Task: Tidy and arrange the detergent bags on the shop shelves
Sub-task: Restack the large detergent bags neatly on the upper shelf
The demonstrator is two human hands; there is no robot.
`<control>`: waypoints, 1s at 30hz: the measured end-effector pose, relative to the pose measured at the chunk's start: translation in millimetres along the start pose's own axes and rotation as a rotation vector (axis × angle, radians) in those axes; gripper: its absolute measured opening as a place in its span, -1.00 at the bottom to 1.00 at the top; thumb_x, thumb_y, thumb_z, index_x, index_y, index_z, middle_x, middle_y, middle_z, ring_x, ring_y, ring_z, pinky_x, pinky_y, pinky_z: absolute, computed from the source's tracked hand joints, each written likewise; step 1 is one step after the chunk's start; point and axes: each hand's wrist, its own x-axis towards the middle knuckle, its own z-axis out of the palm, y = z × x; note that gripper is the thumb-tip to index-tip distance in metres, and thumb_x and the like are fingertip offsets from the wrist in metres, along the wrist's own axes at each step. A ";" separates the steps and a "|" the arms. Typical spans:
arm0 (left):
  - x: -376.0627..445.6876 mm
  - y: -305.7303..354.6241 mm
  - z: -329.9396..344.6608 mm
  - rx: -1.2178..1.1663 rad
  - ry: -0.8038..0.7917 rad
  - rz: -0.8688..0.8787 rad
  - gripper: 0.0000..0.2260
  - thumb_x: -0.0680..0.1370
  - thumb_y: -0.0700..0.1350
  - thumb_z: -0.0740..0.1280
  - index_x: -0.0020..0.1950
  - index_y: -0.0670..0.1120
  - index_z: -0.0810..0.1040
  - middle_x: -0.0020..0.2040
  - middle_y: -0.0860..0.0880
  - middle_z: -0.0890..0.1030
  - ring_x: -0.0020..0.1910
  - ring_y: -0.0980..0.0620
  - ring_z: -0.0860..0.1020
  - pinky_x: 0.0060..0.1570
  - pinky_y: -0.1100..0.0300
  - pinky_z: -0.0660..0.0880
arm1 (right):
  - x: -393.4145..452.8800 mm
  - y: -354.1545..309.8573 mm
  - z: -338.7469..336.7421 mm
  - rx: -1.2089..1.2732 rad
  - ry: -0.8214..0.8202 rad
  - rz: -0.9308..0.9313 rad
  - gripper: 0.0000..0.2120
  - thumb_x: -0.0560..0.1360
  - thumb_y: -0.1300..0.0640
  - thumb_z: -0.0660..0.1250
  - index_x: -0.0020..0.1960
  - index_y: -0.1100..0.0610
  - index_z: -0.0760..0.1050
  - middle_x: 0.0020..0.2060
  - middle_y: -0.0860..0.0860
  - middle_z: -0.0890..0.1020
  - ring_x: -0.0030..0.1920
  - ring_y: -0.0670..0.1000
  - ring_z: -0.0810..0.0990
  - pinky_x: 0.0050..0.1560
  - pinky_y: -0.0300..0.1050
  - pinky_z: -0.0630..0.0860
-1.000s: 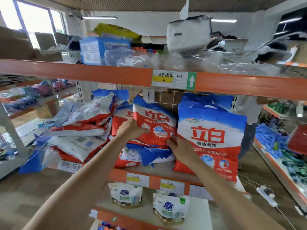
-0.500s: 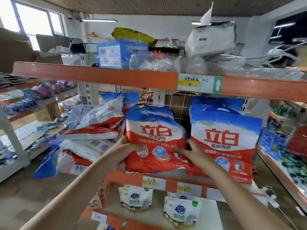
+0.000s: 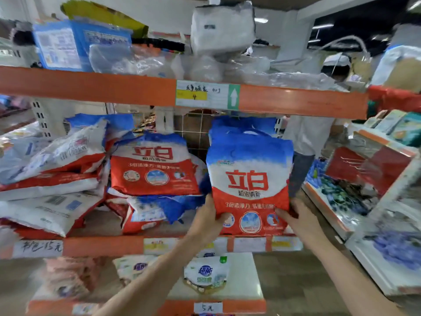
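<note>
An upright red, white and blue detergent bag (image 3: 249,179) stands at the right of the middle shelf (image 3: 102,246). My left hand (image 3: 208,222) grips its lower left edge and my right hand (image 3: 296,221) grips its lower right corner. The blue top of another bag (image 3: 241,127) shows just behind it. Left of it, a second bag (image 3: 155,169) leans back on crumpled bags (image 3: 157,209). Several more bags (image 3: 52,179) lie flat in an untidy stack at the left.
The orange upper shelf (image 3: 91,87) with wrapped goods hangs close above the bags. Small white pouches (image 3: 205,275) sit on the lower shelf. Another rack (image 3: 341,215) stands to the right, and a person (image 3: 305,137) is behind the shelving.
Both hands have shifted right, from the middle bag to the upright bag at the right. The middle bag now leans back on the pile. The view has swung right and closer.
</note>
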 end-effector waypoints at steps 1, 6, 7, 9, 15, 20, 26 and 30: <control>0.9 -2.3 4.2 0.023 0.014 -0.013 -0.62 0.57 -0.13 0.32 0.31 -0.12 0.25 0.26 -0.05 0.53 0.21 -0.04 0.53 0.09 0.18 0.49 | -0.2 7.1 -2.8 -0.003 -0.027 0.024 -0.62 0.44 -0.03 0.40 0.17 0.11 0.43 0.06 0.01 0.63 -0.12 -0.19 0.56 -0.20 -0.30 0.43; 4.9 -31.1 1.2 0.434 -0.086 -0.039 -0.58 0.55 -0.02 0.32 0.32 -0.14 0.27 0.28 -0.07 0.50 0.23 -0.05 0.50 0.21 0.07 0.45 | 3.1 16.7 -5.7 0.012 -0.242 0.083 -0.26 0.14 -0.20 0.56 0.22 0.02 0.42 0.03 -0.11 0.63 0.01 -0.07 0.63 0.07 -0.05 0.56; 5.0 -32.6 2.1 0.465 -0.072 -0.031 -0.57 0.56 -0.01 0.31 0.34 -0.15 0.28 0.30 -0.08 0.48 0.24 -0.04 0.48 0.22 0.11 0.43 | 5.4 18.2 -5.0 -0.023 -0.252 0.077 -0.30 0.17 -0.15 0.57 0.23 0.03 0.43 0.03 -0.12 0.64 0.00 -0.09 0.62 0.08 -0.06 0.56; 5.5 -29.8 7.1 0.476 -0.032 -0.018 -0.55 0.58 0.00 0.28 0.38 -0.14 0.25 0.32 -0.08 0.46 0.25 -0.03 0.47 0.22 0.15 0.42 | 8.0 19.7 -7.6 -0.019 -0.229 0.064 -0.44 0.29 -0.01 0.55 0.23 0.04 0.46 0.00 -0.14 0.65 -0.04 -0.12 0.64 0.06 -0.09 0.56; 16.6 -23.7 29.9 0.425 0.006 -0.044 -0.47 0.58 0.01 0.27 0.45 -0.11 0.14 0.42 -0.08 0.32 0.36 -0.03 0.38 0.33 0.08 0.37 | 20.2 26.7 -13.3 0.029 -0.203 0.048 -0.51 0.36 -0.02 0.48 0.24 -0.07 0.41 0.05 -0.12 0.63 0.01 -0.07 0.63 0.14 0.03 0.55; 39.2 -20.9 30.7 0.413 0.059 -0.133 -0.51 0.55 -0.07 0.32 0.40 -0.13 0.20 0.36 -0.10 0.42 0.30 -0.06 0.45 0.29 0.03 0.42 | 43.1 17.5 -1.4 -0.065 -0.148 -0.041 -0.61 0.41 -0.01 0.46 0.15 -0.11 0.39 -0.03 -0.20 0.55 -0.08 -0.17 0.53 -0.04 -0.26 0.40; 35.6 -14.2 32.4 0.529 0.089 -0.129 -0.51 0.59 0.02 0.25 0.42 -0.15 0.17 0.37 -0.10 0.41 0.30 -0.05 0.45 0.26 0.08 0.43 | 53.2 25.6 1.2 -0.194 -0.108 0.033 -0.43 0.32 -0.20 0.48 0.18 0.02 0.36 0.04 -0.11 0.54 0.03 -0.04 0.54 0.07 -0.09 0.46; 15.4 -4.7 19.7 0.633 0.032 -0.065 -0.58 0.60 -0.01 0.23 0.37 -0.15 0.21 0.29 -0.08 0.48 0.21 -0.03 0.52 0.17 0.14 0.47 | 32.6 15.6 7.2 -0.361 0.123 -0.105 -0.58 0.41 -0.10 0.43 -0.07 0.08 0.24 -0.14 -0.01 0.47 -0.14 0.04 0.55 -0.15 0.00 0.50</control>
